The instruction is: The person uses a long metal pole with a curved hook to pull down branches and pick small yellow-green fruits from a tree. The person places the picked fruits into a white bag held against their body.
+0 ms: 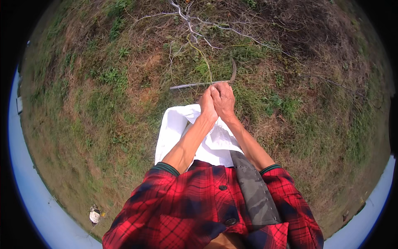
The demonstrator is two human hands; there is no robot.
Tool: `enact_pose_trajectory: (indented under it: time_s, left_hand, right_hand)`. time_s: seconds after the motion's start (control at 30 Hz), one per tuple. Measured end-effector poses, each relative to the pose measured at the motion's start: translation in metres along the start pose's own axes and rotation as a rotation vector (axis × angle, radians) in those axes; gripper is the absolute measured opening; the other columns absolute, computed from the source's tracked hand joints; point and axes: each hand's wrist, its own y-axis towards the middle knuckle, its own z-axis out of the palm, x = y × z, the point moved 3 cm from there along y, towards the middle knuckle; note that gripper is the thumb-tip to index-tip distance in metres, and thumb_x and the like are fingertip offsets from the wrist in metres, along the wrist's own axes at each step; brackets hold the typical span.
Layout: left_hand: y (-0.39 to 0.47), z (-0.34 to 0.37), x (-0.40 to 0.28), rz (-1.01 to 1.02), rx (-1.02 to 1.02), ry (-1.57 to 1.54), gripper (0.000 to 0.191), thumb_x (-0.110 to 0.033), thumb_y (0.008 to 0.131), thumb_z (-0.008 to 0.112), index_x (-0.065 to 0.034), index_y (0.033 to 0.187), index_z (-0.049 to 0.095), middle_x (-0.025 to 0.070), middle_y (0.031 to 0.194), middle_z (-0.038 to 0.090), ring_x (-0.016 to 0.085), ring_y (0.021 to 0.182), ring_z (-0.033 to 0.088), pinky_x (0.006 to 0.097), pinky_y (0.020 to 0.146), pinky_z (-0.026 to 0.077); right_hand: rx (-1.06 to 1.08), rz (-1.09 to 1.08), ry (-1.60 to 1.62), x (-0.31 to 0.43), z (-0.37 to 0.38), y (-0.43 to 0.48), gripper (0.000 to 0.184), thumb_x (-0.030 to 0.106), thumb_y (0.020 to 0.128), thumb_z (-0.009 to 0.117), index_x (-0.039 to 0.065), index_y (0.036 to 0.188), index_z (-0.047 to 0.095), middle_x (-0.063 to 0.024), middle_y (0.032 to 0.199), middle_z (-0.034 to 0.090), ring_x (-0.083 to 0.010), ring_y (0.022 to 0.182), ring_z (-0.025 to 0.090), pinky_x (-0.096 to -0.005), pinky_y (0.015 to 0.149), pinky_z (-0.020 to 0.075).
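Note:
My left hand [207,102] and my right hand [224,99] are pressed together in front of me, fingers curled inward. A thin yellow-green twig [203,57] runs down to the fingertips, and its end is hidden there. Just beyond the knuckles is a sickle with a long pale handle [189,85] and a dark curved blade [233,71]. Whether my right fingers touch that handle or it lies on the grass behind them, I cannot tell. Below my wrists hangs a white cloth bag [169,124], its mouth partly open, with a camouflage strap [253,186] across my chest.
A bare, pale-barked branch [186,21] spreads across the far side, with a long side limb [248,36] reaching right. Dry and green grass [108,102] covers the ground. Far off at lower left is a whitish object [94,215], too small to identify.

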Motion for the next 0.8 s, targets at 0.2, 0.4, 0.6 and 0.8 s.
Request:
enact_pose_trajectory:
  time_s: [0.2,0.4,0.6,0.8]
  left_hand:
    - [-0.023,-0.004,0.002,-0.053,-0.043,-0.022,0.024,-0.024,0.093,0.051,-0.0043,0.097,0.065,0.0066,0.095,0.064,0.017,0.086,0.062,0.0303,0.077,0.053]
    - [-0.037,-0.014,0.023,-0.166,-0.021,0.023,0.022,-0.024,0.094,0.045,-0.0083,0.095,0.06,0.0051,0.095,0.062,0.018,0.09,0.062,0.0325,0.079,0.053]
    - [-0.076,0.0,0.017,-0.256,0.065,-0.085,0.023,-0.026,0.095,0.044,-0.0082,0.097,0.059,0.003,0.098,0.061,0.016,0.095,0.059,0.0313,0.086,0.049]
    - [-0.153,0.014,-0.039,-0.202,0.222,-0.112,0.025,-0.024,0.097,0.044,-0.007,0.108,0.057,0.0042,0.109,0.061,0.018,0.103,0.059,0.0363,0.094,0.047]
  right_hand:
    - [-0.008,-0.008,0.045,0.007,-0.004,-0.016,0.009,0.015,0.085,0.058,0.006,0.087,0.061,-0.0108,0.086,0.057,-0.0312,0.086,0.052,-0.04,0.078,0.0423]
    - [0.01,0.057,0.029,-0.001,-0.017,-0.038,0.01,0.016,0.088,0.057,0.006,0.087,0.06,-0.0105,0.088,0.056,-0.0307,0.085,0.051,-0.0403,0.076,0.0414]
    - [0.008,-0.137,-0.033,0.034,-0.045,-0.045,0.006,0.011,0.084,0.057,0.006,0.088,0.058,-0.0108,0.086,0.054,-0.0311,0.082,0.05,-0.0412,0.072,0.0406]
    - [0.124,-0.361,0.166,0.105,-0.072,-0.047,0.008,0.008,0.084,0.057,0.005,0.091,0.057,-0.0114,0.086,0.052,-0.0313,0.08,0.05,-0.0405,0.07,0.0428]
